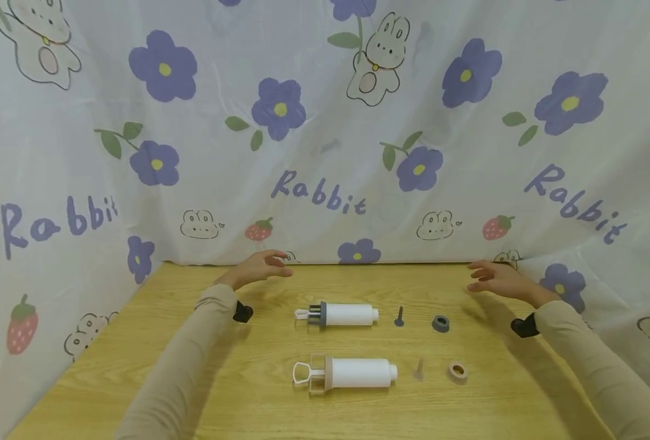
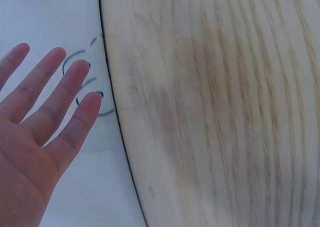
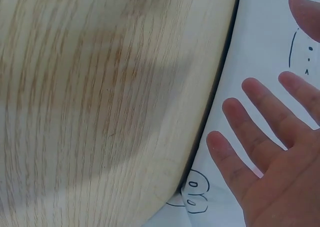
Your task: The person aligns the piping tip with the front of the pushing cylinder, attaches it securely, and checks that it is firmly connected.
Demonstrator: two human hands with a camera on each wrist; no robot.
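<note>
Two white cylinder-shaped devices lie on the wooden table (image 1: 137, 373): a grey-collared one (image 1: 340, 314) farther back and a beige-collared one (image 1: 352, 373) nearer me. To their right lie a grey pin (image 1: 398, 316), a grey ring (image 1: 441, 324), a beige pin (image 1: 419, 370) and a beige ring (image 1: 457, 370). My left hand (image 1: 258, 267) hovers open over the table's far edge at the left, fingers straight (image 2: 55, 102). My right hand (image 1: 492, 278) hovers open at the far right, fingers spread (image 3: 265, 152). Neither hand holds anything.
A white curtain (image 1: 325, 134) printed with purple flowers, rabbits and strawberries hangs behind and around the table. The table's far edge (image 2: 117, 127) meets the cloth right under both hands. Black wrist mounts (image 1: 243, 312) sit on both beige sleeves.
</note>
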